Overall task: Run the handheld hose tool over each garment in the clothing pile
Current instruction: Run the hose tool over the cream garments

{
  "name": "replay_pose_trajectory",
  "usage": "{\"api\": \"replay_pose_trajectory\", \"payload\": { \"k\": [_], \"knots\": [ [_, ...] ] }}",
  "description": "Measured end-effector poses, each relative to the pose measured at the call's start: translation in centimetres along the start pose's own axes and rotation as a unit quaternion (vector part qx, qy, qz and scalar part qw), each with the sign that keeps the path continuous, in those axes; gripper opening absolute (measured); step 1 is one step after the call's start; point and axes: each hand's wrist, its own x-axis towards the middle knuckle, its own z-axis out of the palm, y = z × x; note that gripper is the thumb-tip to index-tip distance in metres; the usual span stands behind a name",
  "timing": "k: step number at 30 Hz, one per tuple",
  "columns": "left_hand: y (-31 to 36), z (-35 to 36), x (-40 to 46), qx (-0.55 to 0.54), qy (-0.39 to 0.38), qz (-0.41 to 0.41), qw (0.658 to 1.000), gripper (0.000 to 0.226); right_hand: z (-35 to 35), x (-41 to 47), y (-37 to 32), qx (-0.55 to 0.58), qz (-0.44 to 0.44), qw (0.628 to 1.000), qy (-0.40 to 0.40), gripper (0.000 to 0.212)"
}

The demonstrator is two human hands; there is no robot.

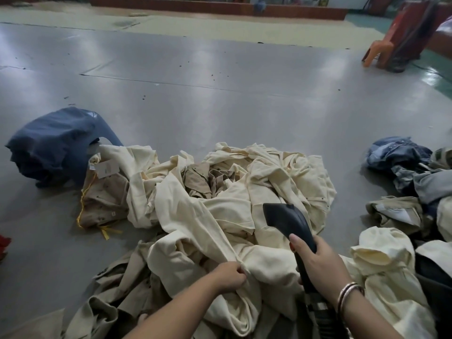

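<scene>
1. My right hand has its fingers wrapped around the black hose tool; its head hangs just above the cream garment.
2. My left hand pinches a fold of that garment; fingers curled tight.
3. The clothing pile lies on the grey floor; a blue garment sits at its left.

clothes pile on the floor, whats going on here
A person is working through a heap of cream garments on the grey floor. The right hand grips a black hose tool, its head over the cream fabric. The left hand pinches a fold of a cream garment. A navy garment lies to the left and a denim pile to the right.
</scene>
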Motion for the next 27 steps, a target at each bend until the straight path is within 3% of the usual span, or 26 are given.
{"api": "replay_pose_trajectory", "payload": {
  "k": [8,13,16,18,20,22,24,25,27],
  "knots": [
    [1.3,1.5,3.3,0.170,0.011,0.010,0.985,0.041,1.5,1.6,0.9,-0.060,0.021,0.997,-0.050,0.031],
    [2.5,3.6,6.9,0.279,0.081,0.115,0.950,0.069,2.9,3.8,0.2,-0.060,0.008,0.995,-0.073,0.029],
    [2.0,4.6,9.0,0.253,0.048,0.071,0.964,0.082,2.9,5.0,0.0,-0.045,0.004,0.996,-0.075,0.028],
    [1.1,4.4,9.4,0.287,0.018,0.042,0.957,0.074,3.0,5.5,0.0,-0.027,0.011,0.996,-0.080,0.028],
    [0.2,3.9,9.6,0.344,0.024,0.053,0.937,0.041,3.4,5.9,0.3,-0.036,0.008,0.996,-0.082,0.029],
    [-0.3,3.4,9.7,0.289,0.078,0.081,0.951,0.026,4.1,6.2,0.5,-0.052,-0.001,0.996,-0.076,0.030],
    [0.2,2.5,9.3,0.117,0.193,0.102,0.969,0.026,4.7,6.4,0.5,-0.041,-0.002,0.997,-0.070,0.032],
    [0.8,1.4,9.0,0.016,0.257,0.105,0.960,0.028,4.9,6.4,0.4,-0.038,-0.005,0.997,-0.065,0.034],
    [2.3,-2.3,8.2,-0.154,0.378,0.099,0.908,0.032,5.1,6.5,0.1,-0.031,-0.022,0.998,-0.051,0.035]
  ]
}}
